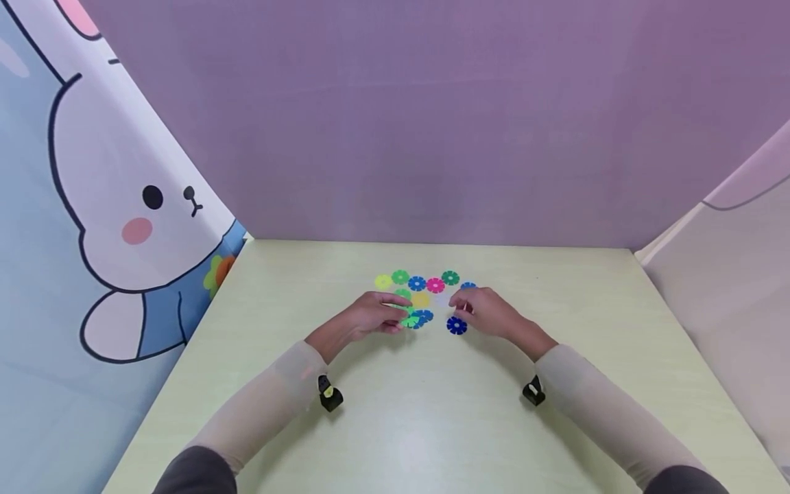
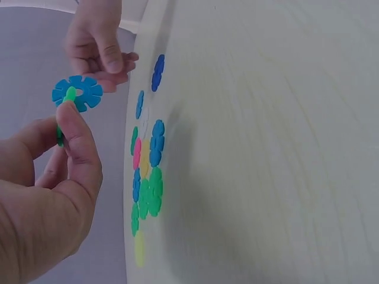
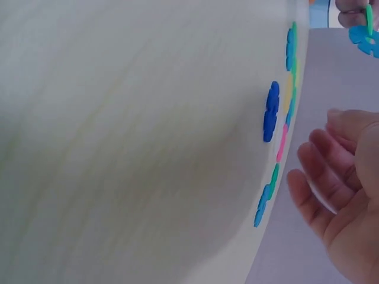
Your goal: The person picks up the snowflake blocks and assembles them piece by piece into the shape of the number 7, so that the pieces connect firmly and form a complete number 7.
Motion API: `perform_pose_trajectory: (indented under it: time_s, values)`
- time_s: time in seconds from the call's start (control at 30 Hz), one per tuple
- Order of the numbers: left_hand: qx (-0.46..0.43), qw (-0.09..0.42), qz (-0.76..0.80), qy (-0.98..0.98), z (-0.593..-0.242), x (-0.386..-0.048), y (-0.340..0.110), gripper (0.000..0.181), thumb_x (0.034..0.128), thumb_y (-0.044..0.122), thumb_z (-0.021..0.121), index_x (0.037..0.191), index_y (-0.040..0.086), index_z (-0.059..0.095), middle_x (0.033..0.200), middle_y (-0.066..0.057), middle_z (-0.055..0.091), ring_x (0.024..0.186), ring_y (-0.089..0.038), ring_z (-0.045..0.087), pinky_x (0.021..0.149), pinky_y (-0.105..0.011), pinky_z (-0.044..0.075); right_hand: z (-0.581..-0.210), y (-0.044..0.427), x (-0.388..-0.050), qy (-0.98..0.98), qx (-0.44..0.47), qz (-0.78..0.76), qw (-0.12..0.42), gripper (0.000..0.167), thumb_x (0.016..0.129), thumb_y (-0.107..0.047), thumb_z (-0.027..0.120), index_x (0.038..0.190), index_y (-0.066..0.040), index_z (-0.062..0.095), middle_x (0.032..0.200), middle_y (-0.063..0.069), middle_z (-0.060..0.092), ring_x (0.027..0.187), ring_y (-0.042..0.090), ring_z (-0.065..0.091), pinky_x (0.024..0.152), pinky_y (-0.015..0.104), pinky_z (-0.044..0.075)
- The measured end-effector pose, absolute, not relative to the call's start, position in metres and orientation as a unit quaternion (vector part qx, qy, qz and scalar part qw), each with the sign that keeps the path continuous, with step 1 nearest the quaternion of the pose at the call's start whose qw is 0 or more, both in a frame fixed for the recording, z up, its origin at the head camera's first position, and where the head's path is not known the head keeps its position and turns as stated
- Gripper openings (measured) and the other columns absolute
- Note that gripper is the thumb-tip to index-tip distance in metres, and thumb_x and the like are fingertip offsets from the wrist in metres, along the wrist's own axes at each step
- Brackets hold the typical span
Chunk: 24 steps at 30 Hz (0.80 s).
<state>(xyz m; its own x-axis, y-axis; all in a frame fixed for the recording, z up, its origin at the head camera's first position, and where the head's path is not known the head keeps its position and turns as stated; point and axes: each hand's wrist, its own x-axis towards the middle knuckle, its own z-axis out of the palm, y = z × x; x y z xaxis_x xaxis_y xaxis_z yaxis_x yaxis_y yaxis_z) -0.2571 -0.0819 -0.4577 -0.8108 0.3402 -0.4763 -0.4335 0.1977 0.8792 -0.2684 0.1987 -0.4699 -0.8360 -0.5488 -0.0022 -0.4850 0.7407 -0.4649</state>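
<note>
My left hand (image 1: 375, 313) pinches a green notched disc (image 2: 70, 94) between thumb and finger, above the table. A light blue disc (image 2: 86, 93) is joined to it at an angle. My right hand (image 1: 487, 312) hovers at the right of the discs, fingers loosely bent and holding nothing, as the right wrist view shows (image 3: 340, 177). Just below its fingertips in the head view, a dark blue disc (image 1: 457, 325) lies apart on the table. Between and behind the hands lie a pink disc (image 1: 435, 285), a yellow-orange disc (image 1: 421, 299) and several green and blue ones.
The pale table (image 1: 407, 412) stretches toward the front and both sides. A purple wall panel (image 1: 432, 123) stands along its back edge, and a rabbit-printed sheet (image 1: 123, 199) hangs at the left. Small black devices (image 1: 330, 396) hang at both wrists.
</note>
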Motion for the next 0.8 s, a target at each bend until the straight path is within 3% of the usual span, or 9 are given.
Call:
perform_pose_trajectory:
  time_s: [0.27,0.43,0.57,0.8]
  values:
    - [-0.032,0.305,0.633,0.711,-0.462,-0.254,-0.084,0.031,0.0953,0.007,0.070,0.127,0.006,0.069,0.084,-0.004,0.070,0.070,-0.011,0.067,0.069,-0.024,0.060,-0.479,0.205,-0.270,0.935,-0.282,-0.188,0.107,0.037,0.094,-0.021,0.074,0.128,-0.006,0.069,0.100,0.001,0.069,0.089,0.013,0.061,0.086,0.033,0.058]
    - [-0.032,0.307,0.635,0.708,-0.461,-0.254,-0.084,0.032,0.0953,0.007,0.070,0.127,0.005,0.068,0.082,-0.003,0.070,0.069,-0.011,0.067,0.069,-0.024,0.060,-0.486,0.206,-0.269,0.935,-0.297,-0.161,0.106,0.039,0.092,-0.022,0.077,0.126,-0.006,0.070,0.089,-0.002,0.060,0.082,0.012,0.051,0.076,0.028,0.049]
    - [-0.031,0.308,0.637,0.706,-0.460,-0.253,-0.083,0.032,0.0955,0.006,0.070,0.127,0.005,0.068,0.081,-0.003,0.070,0.069,-0.011,0.067,0.067,-0.022,0.060,-0.488,0.208,-0.267,0.936,-0.299,-0.155,0.101,0.035,0.091,-0.023,0.078,0.121,-0.008,0.072,0.093,-0.002,0.062,0.082,0.012,0.051,0.074,0.026,0.048]
    - [-0.034,0.310,0.638,0.704,-0.462,-0.255,-0.084,0.032,0.0958,0.006,0.069,0.128,0.005,0.068,0.082,-0.004,0.070,0.069,-0.011,0.068,0.066,-0.022,0.060,-0.490,0.208,-0.270,0.939,-0.266,-0.180,0.123,0.034,0.091,-0.022,0.079,0.120,-0.008,0.069,0.106,0.002,0.067,0.093,0.014,0.058,0.088,0.035,0.056]
